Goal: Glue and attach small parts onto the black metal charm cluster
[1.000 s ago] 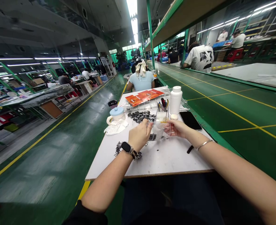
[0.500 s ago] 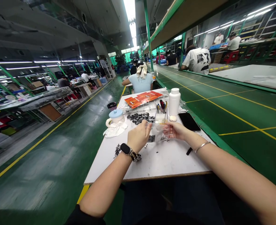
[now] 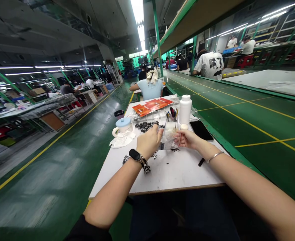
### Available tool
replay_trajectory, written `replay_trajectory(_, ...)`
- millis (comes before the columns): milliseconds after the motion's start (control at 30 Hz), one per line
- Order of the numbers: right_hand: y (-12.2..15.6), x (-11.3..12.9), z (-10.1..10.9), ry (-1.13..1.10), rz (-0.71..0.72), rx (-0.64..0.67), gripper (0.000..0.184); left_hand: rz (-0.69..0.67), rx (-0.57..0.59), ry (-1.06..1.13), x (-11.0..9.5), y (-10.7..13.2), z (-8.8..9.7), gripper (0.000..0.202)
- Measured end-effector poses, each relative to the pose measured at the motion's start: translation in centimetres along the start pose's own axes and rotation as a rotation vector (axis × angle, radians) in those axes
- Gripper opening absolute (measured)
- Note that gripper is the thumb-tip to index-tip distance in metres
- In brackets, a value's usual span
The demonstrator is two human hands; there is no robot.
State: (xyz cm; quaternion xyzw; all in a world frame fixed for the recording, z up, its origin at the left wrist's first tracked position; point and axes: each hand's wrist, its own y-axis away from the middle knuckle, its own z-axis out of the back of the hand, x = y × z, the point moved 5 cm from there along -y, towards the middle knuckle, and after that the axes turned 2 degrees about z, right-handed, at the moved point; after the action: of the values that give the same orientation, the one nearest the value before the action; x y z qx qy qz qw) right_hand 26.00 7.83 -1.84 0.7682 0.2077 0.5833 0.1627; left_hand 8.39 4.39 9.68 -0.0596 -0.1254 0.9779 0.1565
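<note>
Between my hands, just above the white table (image 3: 160,180), is a clear plastic bag (image 3: 169,142) with some small dark pieces in its left part. My left hand (image 3: 149,140) is closed on the bag's left side, thumb on top. On the opposite side my right hand (image 3: 186,138) pinches the bag between thumb and fingers. A pile of small black pieces (image 3: 147,126) lies behind my left hand. More small black pieces (image 3: 146,169) are spread beside and under my left wrist, and a few lie below the bag.
A lidded cup (image 3: 123,124) and crumpled tissue (image 3: 122,139) stand left. Behind are orange packets (image 3: 152,106), a holder with tools (image 3: 172,117) and a white bottle (image 3: 185,108). A phone (image 3: 201,130) lies right. A person (image 3: 150,87) sits ahead, back turned.
The bag has gone from stretched fairly flat to more bunched and upright between my hands. Both hands keep their hold and have barely moved.
</note>
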Motion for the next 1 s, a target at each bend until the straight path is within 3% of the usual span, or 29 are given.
replay_trajectory(1000, -0.17, 0.46, -0.2, 0.017, -0.046, 0.065, 0.03, 0.003, 0.004, -0.008, 0.07, -0.27, 0.1, 0.044)
